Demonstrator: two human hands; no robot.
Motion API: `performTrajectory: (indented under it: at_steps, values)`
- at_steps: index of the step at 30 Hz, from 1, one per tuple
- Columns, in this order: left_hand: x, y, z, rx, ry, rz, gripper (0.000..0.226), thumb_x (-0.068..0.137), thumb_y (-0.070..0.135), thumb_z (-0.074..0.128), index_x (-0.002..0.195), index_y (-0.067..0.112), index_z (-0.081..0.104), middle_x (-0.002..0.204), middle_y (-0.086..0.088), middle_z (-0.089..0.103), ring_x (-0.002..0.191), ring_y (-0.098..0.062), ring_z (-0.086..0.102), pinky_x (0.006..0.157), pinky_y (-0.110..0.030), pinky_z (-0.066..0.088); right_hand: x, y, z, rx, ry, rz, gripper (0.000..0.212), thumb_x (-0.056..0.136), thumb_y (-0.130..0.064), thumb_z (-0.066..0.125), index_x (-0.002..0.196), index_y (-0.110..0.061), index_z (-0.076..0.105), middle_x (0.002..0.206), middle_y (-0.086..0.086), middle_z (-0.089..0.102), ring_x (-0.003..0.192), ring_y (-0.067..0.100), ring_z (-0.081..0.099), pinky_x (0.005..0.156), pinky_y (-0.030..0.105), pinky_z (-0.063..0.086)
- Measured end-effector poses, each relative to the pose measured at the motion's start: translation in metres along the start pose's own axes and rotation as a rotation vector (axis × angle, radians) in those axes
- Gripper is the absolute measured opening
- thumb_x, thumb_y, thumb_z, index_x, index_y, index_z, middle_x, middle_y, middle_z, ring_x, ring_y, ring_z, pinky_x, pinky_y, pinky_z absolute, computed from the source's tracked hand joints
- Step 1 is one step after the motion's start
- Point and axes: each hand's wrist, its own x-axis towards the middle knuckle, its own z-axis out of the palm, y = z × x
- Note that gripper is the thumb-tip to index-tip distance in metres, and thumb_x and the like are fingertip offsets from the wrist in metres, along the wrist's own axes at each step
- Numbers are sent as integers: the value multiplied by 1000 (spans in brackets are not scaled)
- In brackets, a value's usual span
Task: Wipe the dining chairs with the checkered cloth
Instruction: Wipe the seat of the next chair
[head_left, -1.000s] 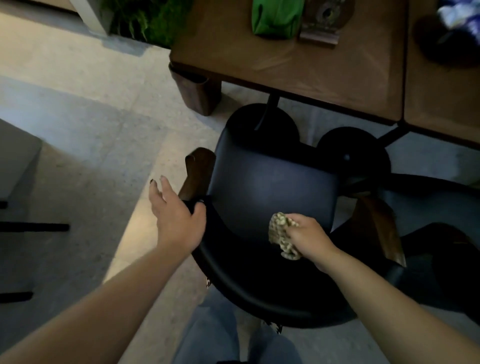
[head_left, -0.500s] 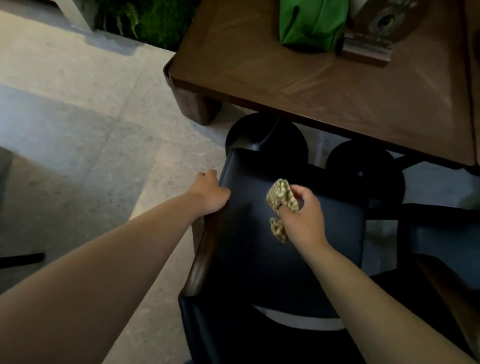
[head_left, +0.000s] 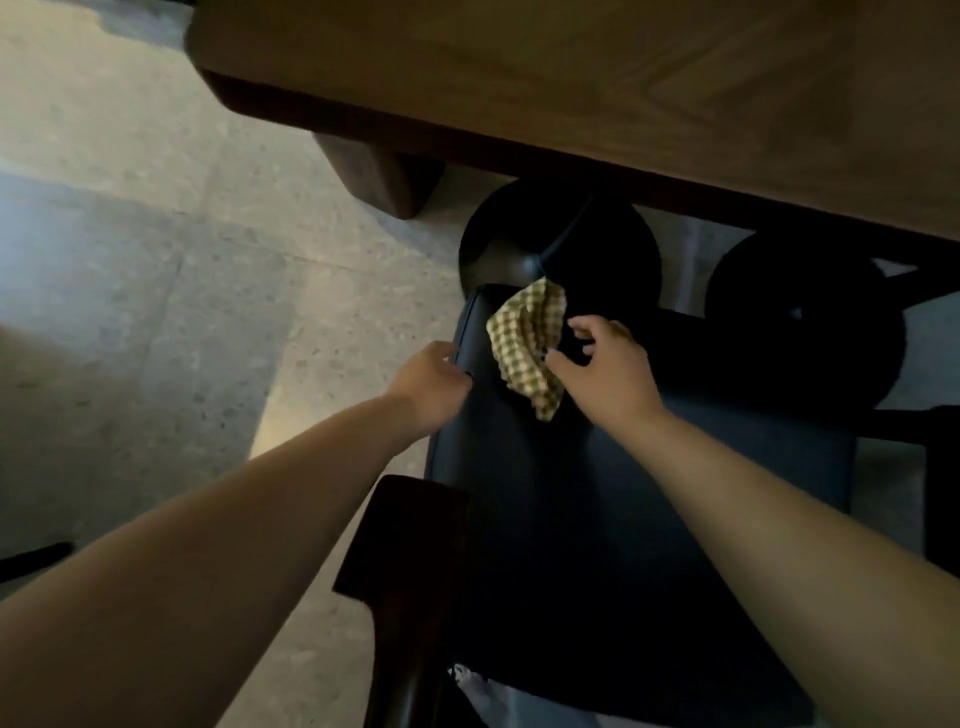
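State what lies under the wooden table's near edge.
Under the wooden table: two round black bases and one thick wooden leg on the floor. The tabletop covers whatever lies farther back.

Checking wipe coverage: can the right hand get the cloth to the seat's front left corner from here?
Probably yes. The right hand pinches the checkered cloth, which already drapes beside that corner of the seat. The left hand grips the left edge further back, leaving the corner free.

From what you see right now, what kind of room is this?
Probably a dining area in a home or café: a wooden table with a dark padded chair pulled up to it, standing on a speckled stone floor.
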Motion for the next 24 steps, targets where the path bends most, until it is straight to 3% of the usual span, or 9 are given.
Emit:
performTrajectory:
  at_steps: [2, 6, 8, 11, 14, 17, 20, 22, 24]
  values:
    - [6, 9, 3, 48, 1, 45, 43, 96, 12, 49, 138, 11, 45, 124, -9, 56, 96, -21, 58, 66, -21, 45, 3, 1, 16, -20, -56, 10, 47, 82, -35, 69, 124, -16, 57, 120, 3, 58, 108, 19, 58, 90, 30, 48]
    - [18, 28, 10, 52, -15, 129, 10, 96, 14, 49, 97, 15, 59, 102, -13, 59, 91, -28, 58, 76, -32, 46, 0, -1, 35, 121, -63, 29, 22, 80, -19, 71, 102, -14, 68, 98, 4, 70, 89, 18, 65, 82, 30, 52]
    - [22, 33, 13, 15, -28, 149, 8, 93, 19, 58, 101, 17, 59, 101, -12, 60, 91, -24, 57, 79, -33, 47, -3, -3, 39, 263, -111, 10, 16, 81, -7, 67, 96, -11, 71, 90, 2, 70, 82, 16, 65, 77, 21, 51]
    - [27, 36, 14, 124, -22, 184, 37, 89, 19, 64, 125, 13, 60, 115, -9, 65, 107, -24, 61, 87, -28, 48, -11, -4, 37, 393, -156, 30, 23, 83, 3, 59, 96, -9, 73, 94, 1, 71, 92, 16, 66, 83, 16, 50]
    - [28, 36, 12, 88, -8, 208, 28, 89, 22, 67, 112, 7, 68, 105, -12, 71, 99, -25, 66, 83, -35, 54, -12, 3, 22, 291, 88, -29, 33, 78, -4, 63, 108, -18, 65, 107, 3, 61, 94, 12, 61, 88, 22, 49]
    - [27, 36, 7, 4, -41, 213, 24, 85, 27, 74, 102, 9, 73, 93, -5, 73, 87, -14, 68, 81, -33, 56, -9, 9, 7, 173, 63, -188, 50, 77, -9, 70, 124, -21, 60, 122, 4, 45, 113, 15, 49, 100, 19, 38]
    - [27, 34, 0, -51, -31, 219, 10, 81, 28, 76, 79, 19, 74, 63, 12, 67, 56, 5, 57, 53, -14, 46, -2, 17, -2, 86, 71, -261, 19, 80, -9, 71, 99, -10, 74, 107, 3, 61, 104, 18, 57, 88, 8, 35]
    - [27, 31, -5, -157, -17, 200, 7, 82, 24, 75, 79, 18, 75, 64, 8, 67, 54, 5, 56, 57, -14, 48, -2, 25, -10, 85, 128, -257, 8, 80, -8, 71, 87, -9, 75, 99, 1, 64, 96, 14, 59, 82, 1, 34]
    - [25, 29, -9, -251, 15, 193, 8, 86, 21, 72, 84, 13, 74, 74, 0, 68, 67, -1, 61, 72, -24, 54, -6, 35, -18, 62, 156, -274, 8, 78, -4, 70, 84, -9, 74, 98, 0, 64, 94, 14, 60, 84, 6, 38]
